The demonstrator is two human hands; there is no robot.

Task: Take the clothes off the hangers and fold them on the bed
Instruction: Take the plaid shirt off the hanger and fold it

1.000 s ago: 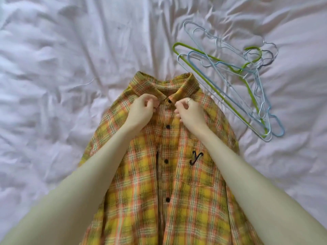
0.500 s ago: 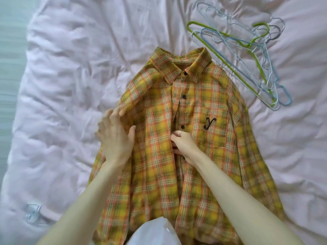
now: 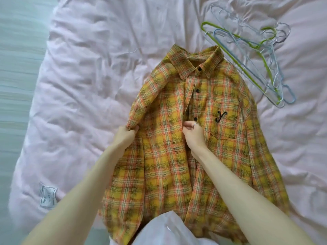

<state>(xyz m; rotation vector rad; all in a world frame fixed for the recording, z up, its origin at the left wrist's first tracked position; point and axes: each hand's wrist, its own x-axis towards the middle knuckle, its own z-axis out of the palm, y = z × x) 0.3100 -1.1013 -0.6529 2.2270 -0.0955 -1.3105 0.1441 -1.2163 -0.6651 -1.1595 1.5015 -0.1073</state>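
Head view: shirt (image 3: 194, 138) lies face-up on the bed (image 3: 79, 103), below the hangers (image 3: 251, 55). Left hand (image 3: 126, 137) grips its shoulder edge; right hand (image 3: 193, 134) pinches the placket. Smooth flat before folding inward.

My left fingers (image 3: 127, 130) are tucked behind the shirt (image 3: 177, 147) edge. The shirt's hem is hidden behind my white top (image 3: 168, 228). The floor (image 3: 17, 85) is smeared.

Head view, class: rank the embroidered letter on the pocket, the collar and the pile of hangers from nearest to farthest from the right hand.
1. Embroidered letter, just right of the right hand.
2. Collar, above it.
3. Pile of hangers, top right on the bed.
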